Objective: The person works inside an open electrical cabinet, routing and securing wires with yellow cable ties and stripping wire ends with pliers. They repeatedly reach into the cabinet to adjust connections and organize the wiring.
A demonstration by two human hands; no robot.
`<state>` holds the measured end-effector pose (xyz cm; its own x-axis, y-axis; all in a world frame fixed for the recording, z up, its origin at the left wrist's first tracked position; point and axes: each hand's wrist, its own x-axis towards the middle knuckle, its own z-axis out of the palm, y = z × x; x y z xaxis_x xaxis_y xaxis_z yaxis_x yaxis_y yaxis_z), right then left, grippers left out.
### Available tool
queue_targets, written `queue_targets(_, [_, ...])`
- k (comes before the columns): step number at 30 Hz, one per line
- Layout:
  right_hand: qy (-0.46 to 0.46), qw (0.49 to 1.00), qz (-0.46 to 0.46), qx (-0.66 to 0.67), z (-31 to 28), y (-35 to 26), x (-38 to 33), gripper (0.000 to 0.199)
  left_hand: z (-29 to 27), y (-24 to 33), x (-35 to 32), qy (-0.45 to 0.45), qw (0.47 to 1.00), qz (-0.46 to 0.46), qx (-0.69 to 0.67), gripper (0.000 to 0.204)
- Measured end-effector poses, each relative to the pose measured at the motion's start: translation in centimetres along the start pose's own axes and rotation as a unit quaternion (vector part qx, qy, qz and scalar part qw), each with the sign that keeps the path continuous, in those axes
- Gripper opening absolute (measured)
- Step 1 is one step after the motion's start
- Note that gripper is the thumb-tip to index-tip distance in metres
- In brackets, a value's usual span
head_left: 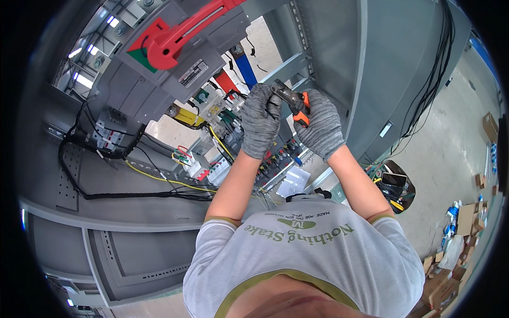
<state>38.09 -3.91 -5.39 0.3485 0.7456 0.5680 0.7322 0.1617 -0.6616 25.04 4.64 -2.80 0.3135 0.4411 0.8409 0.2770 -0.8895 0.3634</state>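
Observation:
In front of the cabinet, both my hands wear grey knitted gloves and are raised close together. My right hand (321,127) is closed around the orange-and-black handles of a pair of pliers (291,98). The dark metal head of the pliers points up and left, to the fingertips of my left hand (260,122). Those fingers are pinched round a thin black wire (272,109), of which only a short piece shows. Whether the jaws touch the wire, I cannot tell. Behind my left hand are wired terminals and coloured busbars.
A large grey switch with a red handle (180,40) fills the upper left. Black cable bundles (138,195) run along the cabinet's lower frame (159,229). Loose black cables (440,69) hang over the right panel. A dark tool bin (403,204) stands right; cardboard boxes (442,289) lie beyond.

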Motion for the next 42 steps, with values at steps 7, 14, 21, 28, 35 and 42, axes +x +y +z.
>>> queue_targets(7, [-0.018,1.0,0.021,-0.004,-0.2,-0.4,0.1,0.045,0.2,-0.7,-0.4,-0.01,1.0,-0.016,0.012,0.011])
queue_targets(14, [-0.041,0.998,0.031,0.02,-0.4,-0.6,-0.2,0.044,0.0,-0.2,0.0,-0.006,1.0,-0.013,0.0,0.011])
queue_targets(21, [-0.075,0.994,0.067,0.03,0.1,-0.2,-0.4,0.047,-0.1,-0.3,0.0,-0.016,1.0,-0.017,-0.009,0.012])
queue_targets(28, [-0.156,0.907,0.07,0.384,1.5,1.5,-1.3,0.042,-0.8,0.3,0.9,-0.07,0.994,-0.047,-0.07,0.009])
queue_targets(35, [-0.225,0.713,0.201,0.633,-0.3,1.5,-2.3,0.045,-1.9,0.3,1.8,-0.171,0.98,0.095,-0.025,0.02])
queue_targets(42, [-0.06,0.927,0.118,0.35,-0.8,2.7,-4.1,0.046,-4.0,2.0,2.9,-0.216,0.974,0.062,0.035,0.03])
